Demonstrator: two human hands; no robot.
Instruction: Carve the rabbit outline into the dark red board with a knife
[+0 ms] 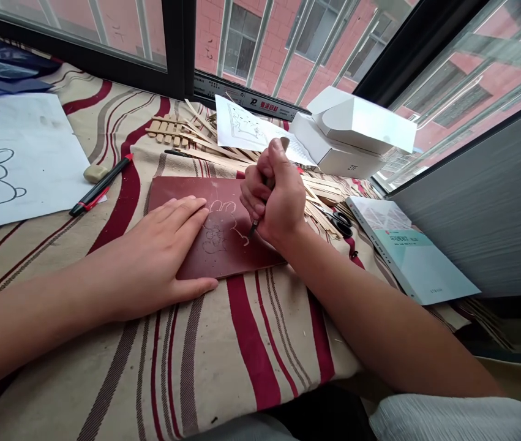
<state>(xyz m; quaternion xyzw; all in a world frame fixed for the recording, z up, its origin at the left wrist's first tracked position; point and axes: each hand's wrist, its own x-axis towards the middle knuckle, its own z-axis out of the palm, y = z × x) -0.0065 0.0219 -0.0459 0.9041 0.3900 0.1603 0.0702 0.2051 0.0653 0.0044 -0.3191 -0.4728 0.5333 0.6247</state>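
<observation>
My right hand (273,199) grips a small carving knife (253,228) in its fist, with the blade tip down on a dark red-brown board (172,196). A pale rabbit outline (215,229) is scratched into the board's surface, right by the tip. My left hand (159,245) lies flat on the board, fingers spread, pressing it down beside the outline. Most of the knife's handle is hidden inside my right fist.
A striped cloth covers the table. On it lie a rabbit drawing on paper (16,165), an eraser (95,173), a marker pen (101,185), bamboo strips (196,138), a sketch sheet (246,125), a white ZTE box (338,144), scissors (343,223) and a book (407,248).
</observation>
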